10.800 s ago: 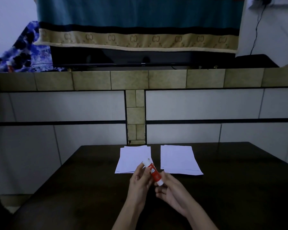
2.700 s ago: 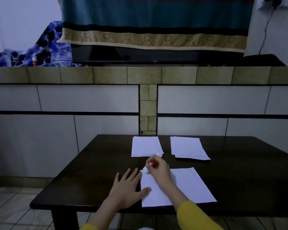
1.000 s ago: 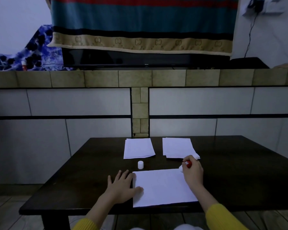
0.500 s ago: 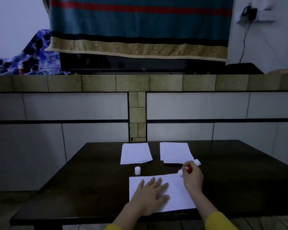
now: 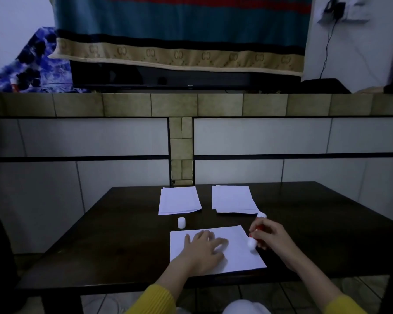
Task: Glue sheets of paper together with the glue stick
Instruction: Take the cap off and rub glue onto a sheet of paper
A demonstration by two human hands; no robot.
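fingers of left hand (image 5: pixel 202 250) lie flat on smooth white sheet (image 5: pixel 238 257); right hand (image 5: pixel 270 237) grips cylindrical glue stick (image 5: pixel 251 243).

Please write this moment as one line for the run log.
left hand flat on sheet | right hand holds glue stick at sheet's right edge | cap off, on table

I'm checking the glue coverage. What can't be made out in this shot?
- Glue on the sheet: not visible in the dim head view.
- Glue stick label: covered by the right hand.
- Paper under the left hand: covered.
- Left stack, right stack: sheet counts too small.
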